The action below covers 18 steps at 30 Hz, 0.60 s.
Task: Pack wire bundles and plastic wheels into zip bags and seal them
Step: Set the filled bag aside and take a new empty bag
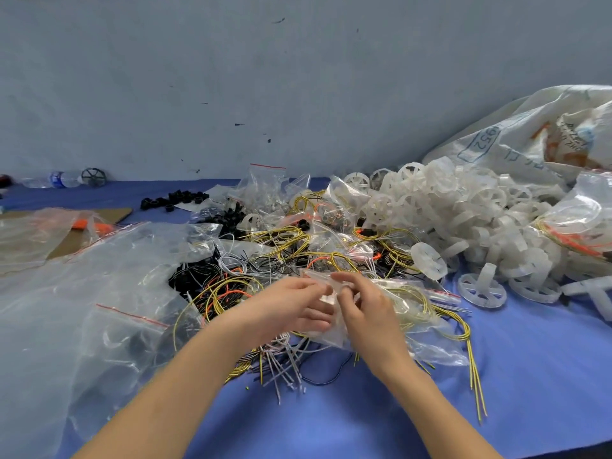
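1. Far left: loose clear bags (82, 293) lie heaped on the blue tabletop (331, 425).
2. Left hand (288, 309): forearm angles in from lower left, fingers curled, pinching the zip bag (328, 298).
3. Zip bag is held between both hands, just over the tangled wires (231, 293).
4. Right hand (371, 313): forearm comes in from lower right, fingers curled, pinching the same bag's upper edge.
5. Right: white plastic wheels (463, 210) are piled, untouched.

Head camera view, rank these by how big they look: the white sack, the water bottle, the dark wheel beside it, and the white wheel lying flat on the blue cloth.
1. white sack, clearly largest
2. white wheel and water bottle: about alike; the wheel lies nearer the camera, so not ranked
3. dark wheel, smallest
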Each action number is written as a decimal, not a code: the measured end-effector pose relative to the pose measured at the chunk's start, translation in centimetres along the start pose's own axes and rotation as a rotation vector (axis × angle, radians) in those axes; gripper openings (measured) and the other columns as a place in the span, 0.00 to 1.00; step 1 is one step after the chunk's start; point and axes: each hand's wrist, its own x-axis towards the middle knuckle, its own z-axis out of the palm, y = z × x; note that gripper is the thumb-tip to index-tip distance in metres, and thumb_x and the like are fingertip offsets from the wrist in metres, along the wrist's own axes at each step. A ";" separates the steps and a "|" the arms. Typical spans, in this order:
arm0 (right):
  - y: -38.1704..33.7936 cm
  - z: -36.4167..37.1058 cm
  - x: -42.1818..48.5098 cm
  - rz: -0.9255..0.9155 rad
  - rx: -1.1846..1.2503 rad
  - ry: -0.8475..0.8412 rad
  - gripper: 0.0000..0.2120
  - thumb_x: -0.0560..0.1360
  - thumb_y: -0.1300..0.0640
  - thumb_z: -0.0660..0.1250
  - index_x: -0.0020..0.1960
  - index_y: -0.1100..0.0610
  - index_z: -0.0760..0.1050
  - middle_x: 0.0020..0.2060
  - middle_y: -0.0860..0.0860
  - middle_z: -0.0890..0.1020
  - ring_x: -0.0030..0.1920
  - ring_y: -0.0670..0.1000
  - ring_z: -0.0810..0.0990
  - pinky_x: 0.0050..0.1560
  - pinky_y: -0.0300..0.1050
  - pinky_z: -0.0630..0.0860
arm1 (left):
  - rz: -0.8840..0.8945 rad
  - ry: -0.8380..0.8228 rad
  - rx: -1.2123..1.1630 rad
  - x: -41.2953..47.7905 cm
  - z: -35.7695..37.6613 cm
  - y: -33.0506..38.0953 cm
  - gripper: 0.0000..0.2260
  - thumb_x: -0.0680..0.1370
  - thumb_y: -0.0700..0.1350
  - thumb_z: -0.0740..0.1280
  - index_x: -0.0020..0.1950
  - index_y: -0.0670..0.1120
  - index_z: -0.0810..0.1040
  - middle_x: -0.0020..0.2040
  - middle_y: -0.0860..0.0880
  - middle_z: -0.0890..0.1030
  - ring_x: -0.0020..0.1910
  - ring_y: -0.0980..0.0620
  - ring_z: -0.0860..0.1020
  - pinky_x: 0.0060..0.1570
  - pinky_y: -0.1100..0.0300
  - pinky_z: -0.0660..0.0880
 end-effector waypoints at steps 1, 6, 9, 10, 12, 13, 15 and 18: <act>0.1 0.2 0.4 0.014 -0.012 -0.012 0.13 0.79 0.57 0.61 0.57 0.45 0.79 0.37 0.39 0.78 0.38 0.38 0.76 0.35 0.32 0.67 | 0.040 0.017 0.009 -0.1 -1.2 0.0 0.10 0.83 0.43 0.61 0.56 0.39 0.78 0.49 0.41 0.83 0.44 0.47 0.84 0.46 0.56 0.82; 2.0 1.1 0.4 0.080 -0.014 -0.016 0.11 0.82 0.55 0.60 0.55 0.48 0.81 0.30 0.42 0.78 0.31 0.41 0.76 0.30 0.37 0.66 | 0.239 0.254 0.171 1.1 -5.5 0.1 0.10 0.84 0.42 0.58 0.57 0.43 0.79 0.49 0.42 0.83 0.36 0.52 0.82 0.37 0.59 0.82; 2.6 0.9 0.6 0.096 0.055 0.009 0.12 0.83 0.52 0.58 0.52 0.47 0.81 0.29 0.43 0.80 0.30 0.41 0.75 0.30 0.34 0.66 | 0.351 0.416 0.358 2.6 -6.4 -0.3 0.10 0.83 0.43 0.58 0.56 0.47 0.79 0.47 0.47 0.83 0.35 0.55 0.79 0.33 0.58 0.78; 2.6 0.8 0.7 0.104 0.077 0.007 0.13 0.83 0.51 0.58 0.51 0.45 0.81 0.29 0.43 0.80 0.30 0.41 0.76 0.30 0.33 0.67 | 0.387 0.460 0.437 3.2 -6.4 -0.4 0.10 0.83 0.44 0.58 0.55 0.49 0.79 0.46 0.49 0.83 0.33 0.56 0.77 0.32 0.57 0.77; 2.8 0.6 0.8 0.120 0.124 -0.007 0.13 0.84 0.49 0.57 0.50 0.43 0.81 0.27 0.44 0.79 0.28 0.42 0.75 0.29 0.32 0.66 | 0.457 0.526 0.611 4.3 -6.2 -0.6 0.09 0.82 0.46 0.58 0.55 0.52 0.78 0.42 0.51 0.83 0.27 0.59 0.72 0.27 0.60 0.72; 2.9 0.6 0.8 0.131 0.157 -0.008 0.14 0.83 0.48 0.57 0.49 0.43 0.81 0.26 0.45 0.78 0.27 0.42 0.75 0.29 0.31 0.66 | 0.486 0.545 0.685 4.8 -5.9 -0.7 0.10 0.82 0.46 0.58 0.56 0.52 0.78 0.40 0.50 0.82 0.25 0.60 0.70 0.25 0.63 0.68; 3.0 0.5 0.7 0.159 0.235 -0.005 0.14 0.83 0.48 0.58 0.48 0.43 0.82 0.27 0.45 0.78 0.27 0.41 0.74 0.29 0.35 0.68 | 0.520 0.563 0.782 5.6 -5.3 -1.0 0.10 0.82 0.46 0.57 0.58 0.52 0.77 0.39 0.52 0.81 0.27 0.60 0.70 0.26 0.66 0.65; 3.2 0.3 0.9 0.182 0.321 0.002 0.14 0.83 0.48 0.58 0.48 0.44 0.82 0.28 0.46 0.77 0.27 0.45 0.74 0.29 0.42 0.68 | 0.582 0.556 0.868 6.1 -4.2 -2.1 0.11 0.83 0.45 0.58 0.61 0.50 0.77 0.50 0.54 0.80 0.44 0.57 0.75 0.43 0.64 0.69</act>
